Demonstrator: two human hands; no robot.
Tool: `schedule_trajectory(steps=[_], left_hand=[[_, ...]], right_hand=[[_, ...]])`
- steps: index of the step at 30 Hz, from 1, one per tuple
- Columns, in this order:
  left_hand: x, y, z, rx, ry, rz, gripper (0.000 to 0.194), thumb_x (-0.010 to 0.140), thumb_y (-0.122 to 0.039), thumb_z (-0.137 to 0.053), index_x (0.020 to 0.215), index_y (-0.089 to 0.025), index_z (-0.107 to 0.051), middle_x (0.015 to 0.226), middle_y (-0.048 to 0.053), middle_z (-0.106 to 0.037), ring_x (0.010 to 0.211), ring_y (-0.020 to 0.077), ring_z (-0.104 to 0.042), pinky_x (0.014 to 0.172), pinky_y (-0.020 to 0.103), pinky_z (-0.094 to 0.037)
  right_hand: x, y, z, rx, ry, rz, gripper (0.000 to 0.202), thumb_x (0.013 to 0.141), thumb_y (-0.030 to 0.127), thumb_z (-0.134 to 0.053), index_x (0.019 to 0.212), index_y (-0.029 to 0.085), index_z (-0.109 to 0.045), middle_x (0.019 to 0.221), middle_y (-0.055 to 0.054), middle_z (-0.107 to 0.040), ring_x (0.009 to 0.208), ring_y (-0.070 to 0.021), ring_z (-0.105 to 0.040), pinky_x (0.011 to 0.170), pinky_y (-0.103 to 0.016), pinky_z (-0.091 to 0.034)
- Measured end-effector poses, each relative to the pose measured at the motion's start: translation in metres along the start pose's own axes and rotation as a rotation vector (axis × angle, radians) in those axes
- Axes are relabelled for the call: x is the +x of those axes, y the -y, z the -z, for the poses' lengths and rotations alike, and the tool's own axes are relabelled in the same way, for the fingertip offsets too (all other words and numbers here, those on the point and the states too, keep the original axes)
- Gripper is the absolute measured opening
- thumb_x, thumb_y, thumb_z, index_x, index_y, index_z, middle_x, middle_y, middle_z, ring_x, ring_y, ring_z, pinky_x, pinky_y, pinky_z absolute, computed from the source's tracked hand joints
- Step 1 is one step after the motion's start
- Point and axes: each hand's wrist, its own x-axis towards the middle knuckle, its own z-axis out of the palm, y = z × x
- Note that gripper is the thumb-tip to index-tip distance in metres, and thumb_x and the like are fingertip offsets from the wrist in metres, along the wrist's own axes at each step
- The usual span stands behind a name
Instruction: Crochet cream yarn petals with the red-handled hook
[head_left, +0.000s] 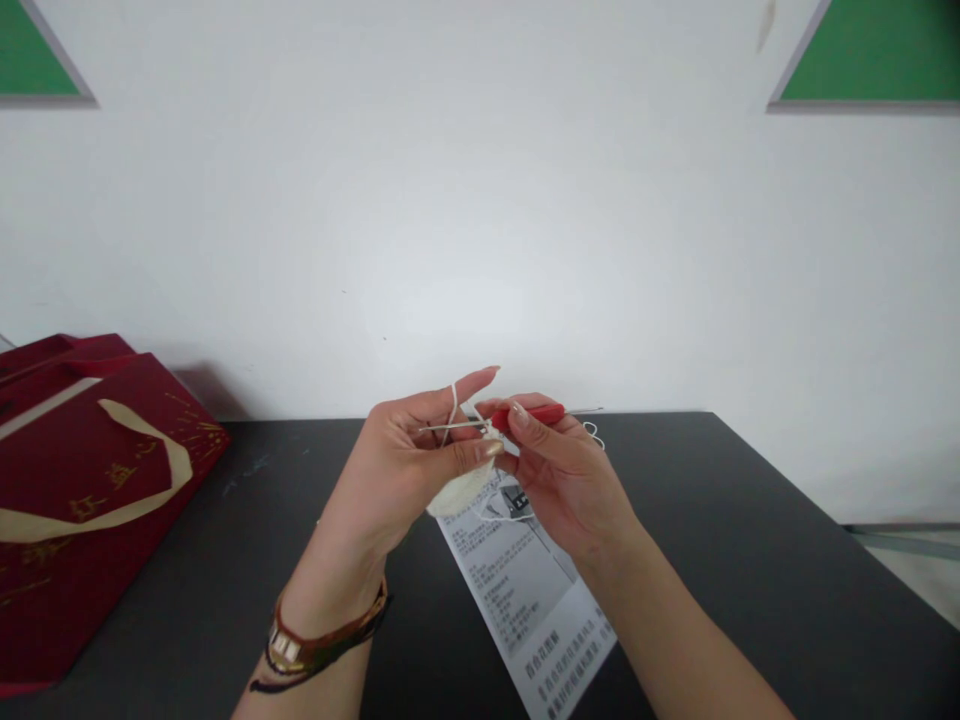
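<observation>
My left hand (405, 450) pinches a piece of cream crochet work (459, 492) between thumb and fingers. White yarn (453, 400) loops over its raised index finger. My right hand (559, 460) grips a crochet hook (531, 416) by its red handle. The hook's thin metal shaft points left, across the top of the crochet work and in front of the left fingers. Where hook and stitches meet is partly hidden by fingertips. Below the hands lies a printed paper sheet (517, 610), with a strand of yarn hanging over its upper part.
A dark red gift bag (112, 480) with cream ribbon handles stands at the left on the black table (225, 600). Behind the table rises a white wall (480, 200) with green panels in both upper corners. A loose yarn loop (594, 432) shows behind my right hand.
</observation>
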Motion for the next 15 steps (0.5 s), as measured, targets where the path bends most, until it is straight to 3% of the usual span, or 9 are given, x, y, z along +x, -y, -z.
schedule_trajectory(steps=[4, 6, 11, 15], left_hand=[[0.001, 0.0, 0.002, -0.03, 0.029, 0.017, 0.038, 0.067, -0.007, -0.084, 0.098, -0.03, -0.08, 0.104, 0.0, -0.08, 0.073, 0.0083, -0.07, 0.063, 0.014, -0.052], [0.001, 0.0, 0.003, -0.052, 0.055, 0.023, 0.034, 0.066, -0.006, -0.084, 0.091, -0.029, -0.081, 0.11, -0.001, -0.079, 0.075, 0.0067, -0.071, 0.067, 0.013, -0.052], [0.001, 0.0, 0.007, -0.094, 0.114, 0.067, 0.046, 0.065, -0.008, -0.086, 0.102, -0.033, -0.078, 0.082, -0.006, -0.082, 0.069, 0.0065, -0.071, 0.069, 0.014, -0.052], [-0.001, 0.0, 0.011, -0.12, 0.141, 0.093, 0.047, 0.066, -0.008, -0.085, 0.106, -0.033, -0.077, 0.077, -0.004, -0.081, 0.07, 0.0086, -0.071, 0.072, 0.017, -0.051]], right_hand=[[0.001, -0.003, -0.001, -0.041, 0.026, 0.09, 0.003, 0.078, 0.025, -0.079, 0.08, 0.023, -0.077, 0.085, 0.005, -0.08, 0.076, -0.0074, -0.071, 0.067, -0.016, -0.057], [0.003, -0.004, 0.0, -0.073, 0.042, 0.144, 0.005, 0.076, 0.026, -0.081, 0.078, 0.023, -0.077, 0.082, 0.005, -0.08, 0.077, -0.0085, -0.071, 0.07, -0.017, -0.057], [0.005, -0.003, 0.006, -0.155, 0.11, 0.229, 0.007, 0.074, 0.026, -0.082, 0.079, 0.023, -0.078, 0.083, 0.001, -0.08, 0.078, -0.012, -0.072, 0.075, -0.022, -0.057], [0.007, -0.004, 0.007, -0.181, 0.147, 0.272, 0.007, 0.073, 0.023, -0.084, 0.078, 0.023, -0.079, 0.08, 0.001, -0.079, 0.08, -0.0135, -0.072, 0.079, -0.024, -0.056]])
